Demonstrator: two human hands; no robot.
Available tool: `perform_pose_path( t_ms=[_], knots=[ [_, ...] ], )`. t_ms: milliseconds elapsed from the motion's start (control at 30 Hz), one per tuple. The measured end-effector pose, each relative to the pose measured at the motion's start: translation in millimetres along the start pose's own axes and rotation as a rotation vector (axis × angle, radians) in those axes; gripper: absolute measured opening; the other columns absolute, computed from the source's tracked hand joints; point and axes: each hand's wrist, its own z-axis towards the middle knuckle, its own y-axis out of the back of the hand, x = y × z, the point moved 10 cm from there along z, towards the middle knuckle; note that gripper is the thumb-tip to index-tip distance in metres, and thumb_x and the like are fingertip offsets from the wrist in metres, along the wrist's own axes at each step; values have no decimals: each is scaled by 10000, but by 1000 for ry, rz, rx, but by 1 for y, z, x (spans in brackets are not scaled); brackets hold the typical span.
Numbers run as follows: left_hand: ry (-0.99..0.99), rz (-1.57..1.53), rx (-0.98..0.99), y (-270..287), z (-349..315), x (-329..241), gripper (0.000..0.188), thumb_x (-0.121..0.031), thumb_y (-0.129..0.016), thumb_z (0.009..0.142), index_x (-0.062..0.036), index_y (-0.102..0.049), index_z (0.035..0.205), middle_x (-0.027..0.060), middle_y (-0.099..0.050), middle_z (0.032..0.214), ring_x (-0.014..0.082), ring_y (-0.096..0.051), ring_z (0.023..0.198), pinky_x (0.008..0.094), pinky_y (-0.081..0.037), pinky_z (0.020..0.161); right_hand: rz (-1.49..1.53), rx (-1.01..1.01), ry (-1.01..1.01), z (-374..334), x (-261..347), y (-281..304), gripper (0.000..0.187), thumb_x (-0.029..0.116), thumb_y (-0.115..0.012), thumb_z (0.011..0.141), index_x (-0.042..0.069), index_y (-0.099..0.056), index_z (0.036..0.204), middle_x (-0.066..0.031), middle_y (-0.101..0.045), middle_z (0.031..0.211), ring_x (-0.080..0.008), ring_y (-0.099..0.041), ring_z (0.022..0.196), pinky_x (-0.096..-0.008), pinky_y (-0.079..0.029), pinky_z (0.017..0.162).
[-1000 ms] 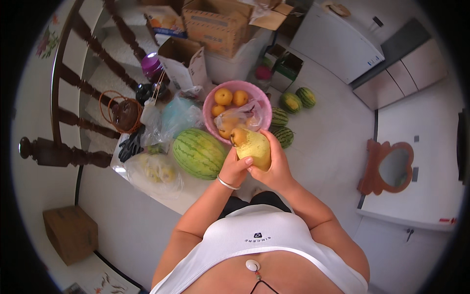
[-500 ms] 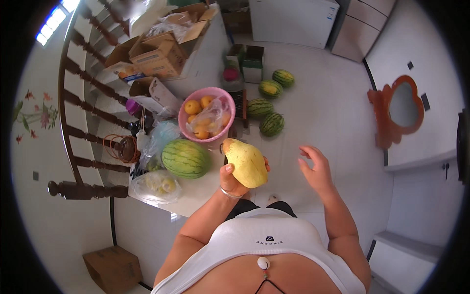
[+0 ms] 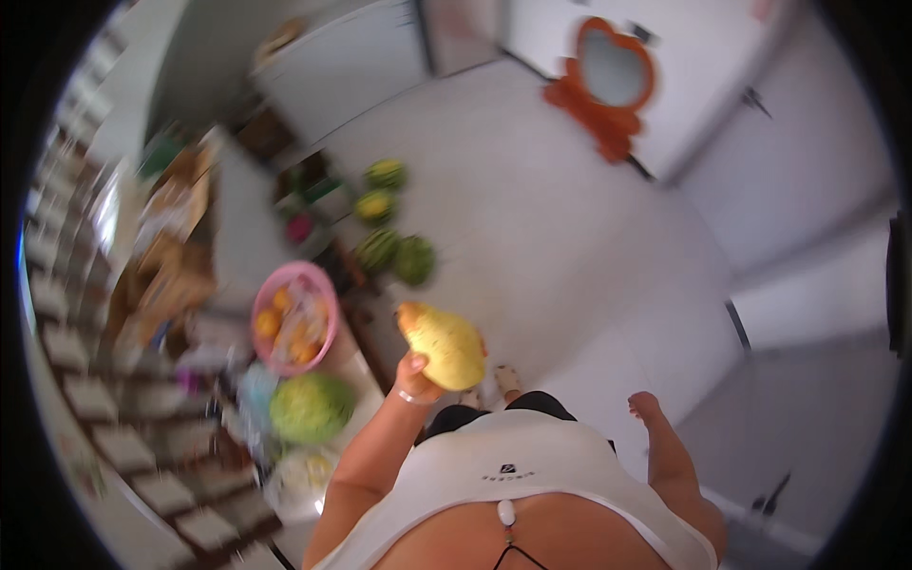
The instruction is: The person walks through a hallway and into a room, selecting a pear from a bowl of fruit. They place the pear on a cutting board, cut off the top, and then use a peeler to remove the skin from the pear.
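Observation:
My left hand [image 3: 418,378] is closed around a large yellow pear-shaped fruit [image 3: 445,350], held out in front of my body. The fruit's narrow end is orange-brown and tips up to the left. Out to my right, low beside my body, my right hand [image 3: 643,407] hangs in the air with loosely parted fingers; it is small and slightly blurred, with nothing visible in it. Left of the fruit, a big green watermelon [image 3: 312,408] lies on a light tabletop [image 3: 356,380]. Behind it stands a pink basin [image 3: 332,328] with several orange-yellow fruits and a plastic bag.
Several striped watermelons [image 3: 414,259] lie on the floor ahead. Cardboard boxes [image 3: 180,285] stand at the left by the stair railing. A white chest freezer [image 3: 347,66] is at the back, and an orange-framed mirror [image 3: 613,66] at the far right. Bagged fruit [image 3: 302,475] sits at the tabletop's near end.
My view has swung to the right, so the table, basin and watermelons shift left in the picture. My right hand has dropped toward my side. The yellow fruit stays in my left hand.

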Motion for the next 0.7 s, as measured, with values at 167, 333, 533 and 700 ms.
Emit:
perform_pose_path(
  t_ms=[167,333,533,700],
  knots=[
    [264,-52,135,-4,-7,86,814,-442,-737,594,-34,-495,1255,200,-592,1104,369,-597,995,447,-512,839,474,-402,-605,-165,-252,29,150,134,-612,842,-2,-572,796,-137,-604,684,-230,-605,537,-358,-467,430],
    [604,-33,206,-13,-45,197,787,-435,-735,626,-36,-491,1259,195,-595,1109,355,-589,1001,457,-499,841,454,-222,-661,-284,-338,-48,169,157,-647,842,-2,-601,812,-132,-636,697,-205,-616,550,-360,-505,461],
    [949,153,399,-85,-85,307,727,-308,-770,685,-16,-456,1271,186,-594,1136,353,-595,1059,449,-503,900,506,-164,-577,-341,-424,-110,286,297,-637,857,12,-656,842,-84,-680,785,-184,-663,671,-341,-542,567],
    [1120,373,600,-155,-104,432,691,-183,-743,719,2,-424,1303,131,-576,1196,265,-582,1113,396,-485,946,710,-433,-468,-362,-474,-88,403,321,-687,807,35,-635,1085,-126,-702,889,-206,-680,708,-361,-547,684]
  ],
)
